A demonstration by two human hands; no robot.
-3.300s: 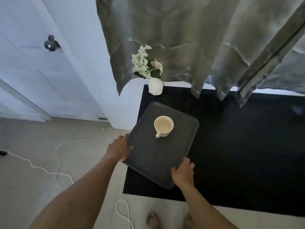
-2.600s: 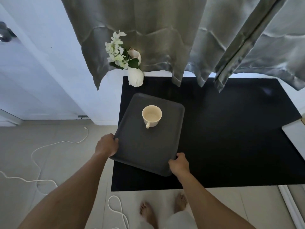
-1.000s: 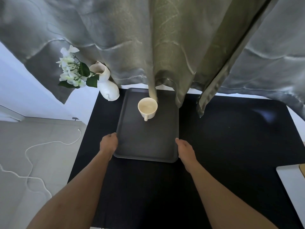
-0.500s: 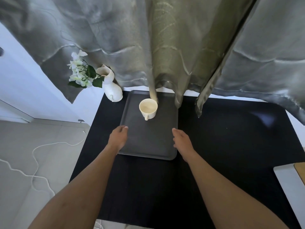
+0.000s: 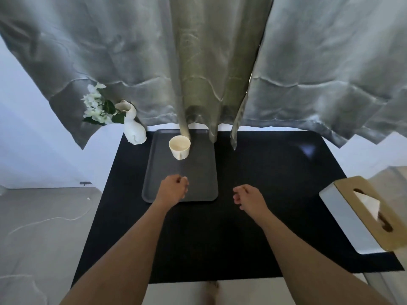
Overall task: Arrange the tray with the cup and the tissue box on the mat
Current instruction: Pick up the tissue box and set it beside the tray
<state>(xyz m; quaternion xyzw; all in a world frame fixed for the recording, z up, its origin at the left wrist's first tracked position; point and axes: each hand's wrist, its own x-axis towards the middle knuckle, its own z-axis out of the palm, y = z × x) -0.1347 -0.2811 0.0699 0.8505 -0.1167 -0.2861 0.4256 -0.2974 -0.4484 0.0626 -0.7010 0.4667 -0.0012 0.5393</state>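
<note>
A dark grey tray (image 5: pixel 198 179) lies flat on the black mat (image 5: pixel 264 172), at the mat's far left under the curtain hem. A cream cup (image 5: pixel 179 147) stands upright at the tray's far end, handle toward me. My left hand (image 5: pixel 174 190) hovers over the tray's near edge, fingers curled, holding nothing. My right hand (image 5: pixel 248 198) hangs over bare mat to the right of the tray, fingers loosely curled and empty. A white tissue box with a wooden lid (image 5: pixel 365 214) sits at the mat's right edge, a tissue showing in its slot.
A white vase with white flowers (image 5: pixel 132 126) stands at the mat's far left corner, beside the tray. Grey-green curtains (image 5: pixel 198 62) hang down to the tray's far end. A white cord (image 5: pixel 50 221) lies on the floor at the left.
I set the tray down on the mat and both hands let go of it. They have drawn back toward me with fingers curled. The tissue box has come into view at the right.
</note>
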